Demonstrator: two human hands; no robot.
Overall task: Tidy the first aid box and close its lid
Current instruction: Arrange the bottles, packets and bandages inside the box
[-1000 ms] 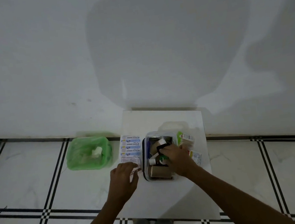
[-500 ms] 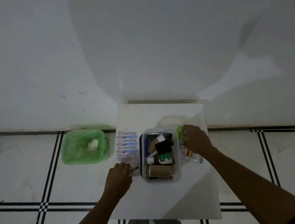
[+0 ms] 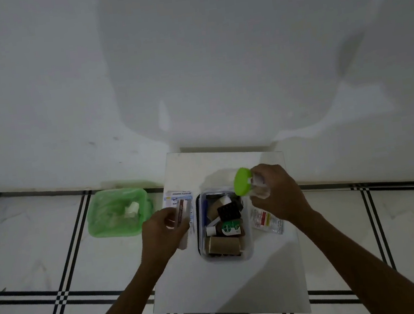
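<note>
Both forearms run out of view at the bottom edge, and the right hand (image 3: 274, 195) wraps the clear body of a green-lidded jar (image 3: 242, 181), hiding its contents. The left hand (image 3: 161, 231) covers the lower part of a white printed bandage card (image 3: 180, 199); print on the clear flat sachet (image 3: 266, 221) is too small to read.

Right hand (image 3: 276, 198) fingers (image 3: 258, 176) grip a clear jar (image 3: 257, 189) with green cap (image 3: 241, 181), lifted above the open box (image 3: 222, 230) far corner. Left hand (image 3: 160, 230) fingers (image 3: 182, 222) pinch a bandage strip (image 3: 181, 212) just left of the box. Sachet (image 3: 267, 221) lies on the surface (image 3: 229, 284) under the right fingers. Green lid (image 3: 117, 212) on the floor, well left.
</note>
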